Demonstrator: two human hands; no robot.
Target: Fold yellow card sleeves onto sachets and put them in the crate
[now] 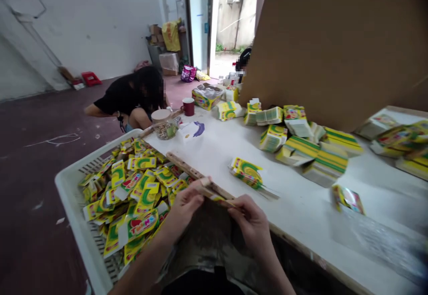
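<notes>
My left hand (185, 203) and my right hand (250, 221) meet at the near edge of the white table (217, 147). Both are closed in a pinch on a small yellow packet (219, 198) held between them, mostly hidden by the fingers. A small stack of yellow-green printed packets (247, 171) lies on the table just beyond my right hand. To the left stands a white plastic crate (72, 192) filled with several loose yellow-green packets (140, 188).
Piles of flat yellow-green packets (314, 150) cover the table's right side, before a large brown cardboard sheet (334, 40). A red mug (188, 106), a jar (165, 127) and a white card (192, 130) sit at the far end. A person in black (133, 96) bends there.
</notes>
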